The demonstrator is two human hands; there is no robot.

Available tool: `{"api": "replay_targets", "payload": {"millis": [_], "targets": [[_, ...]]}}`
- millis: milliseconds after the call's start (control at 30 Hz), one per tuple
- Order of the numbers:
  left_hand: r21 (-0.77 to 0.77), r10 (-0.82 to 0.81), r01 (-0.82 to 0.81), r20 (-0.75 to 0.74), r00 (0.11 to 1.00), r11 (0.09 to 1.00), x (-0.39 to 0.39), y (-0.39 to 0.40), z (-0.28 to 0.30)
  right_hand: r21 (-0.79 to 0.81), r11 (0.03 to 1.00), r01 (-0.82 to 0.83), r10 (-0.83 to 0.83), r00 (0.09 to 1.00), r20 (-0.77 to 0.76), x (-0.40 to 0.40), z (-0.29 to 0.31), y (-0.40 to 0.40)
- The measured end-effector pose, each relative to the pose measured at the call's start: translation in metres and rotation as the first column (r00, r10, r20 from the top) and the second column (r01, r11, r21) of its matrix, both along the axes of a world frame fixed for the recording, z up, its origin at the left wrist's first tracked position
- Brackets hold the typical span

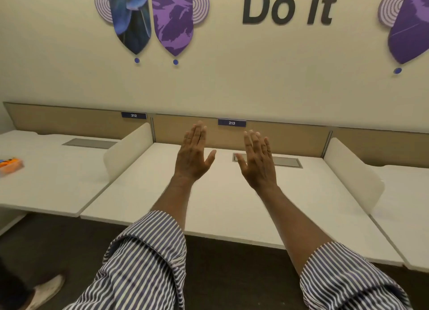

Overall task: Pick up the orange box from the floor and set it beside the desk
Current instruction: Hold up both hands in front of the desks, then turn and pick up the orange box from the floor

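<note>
We have both hands raised in front of us over the middle counter, palms facing away and fingers spread. The left hand is released and grasps nothing; the right hand is likewise released, with a ring on one finger. Neither touches the counter or anything else.

No orange box shows on the dark floor below the counter's front edge, so we cannot say where on the floor it lies. The only orange thing we can see is a clear container at the far left edge of the neighbouring counter, with orange items inside it; it is blurred and cut off by the frame, and we cannot tell what the items are or whether this is the task's box. It rests on the counter, not on the floor.

We judge that the pick-up is not yet begun. The next move calls for us to look down and around to find the box on the floor, then bend and take it with both hands.

The grey recessed tray near the back edge of the middle counter appears closed; nothing shows in it.
</note>
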State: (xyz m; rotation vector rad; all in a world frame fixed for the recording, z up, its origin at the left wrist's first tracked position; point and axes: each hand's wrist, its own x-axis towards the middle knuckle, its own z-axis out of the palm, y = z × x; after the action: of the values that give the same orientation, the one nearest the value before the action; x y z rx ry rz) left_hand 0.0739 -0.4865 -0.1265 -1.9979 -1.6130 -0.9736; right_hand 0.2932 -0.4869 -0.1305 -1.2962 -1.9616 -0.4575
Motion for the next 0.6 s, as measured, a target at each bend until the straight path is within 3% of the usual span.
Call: {"api": "replay_targets", "payload": {"millis": [167, 600], "targets": [[-0.047, 0.026, -0.026, -0.003, 1.000, 0.999, 0.010, -0.039, -0.030, -0.089, 0.996, -0.022, 0.024, 1.000, 0.017, 0.005, -0.039, -0.027], [-0.391, 0.187, -0.197, -0.063, 0.980, 0.899, 0.028, -0.158, -0.145, -0.363, 0.919, -0.153, 0.151, 0.988, -0.033, 0.010, -0.157, -0.111]]}}
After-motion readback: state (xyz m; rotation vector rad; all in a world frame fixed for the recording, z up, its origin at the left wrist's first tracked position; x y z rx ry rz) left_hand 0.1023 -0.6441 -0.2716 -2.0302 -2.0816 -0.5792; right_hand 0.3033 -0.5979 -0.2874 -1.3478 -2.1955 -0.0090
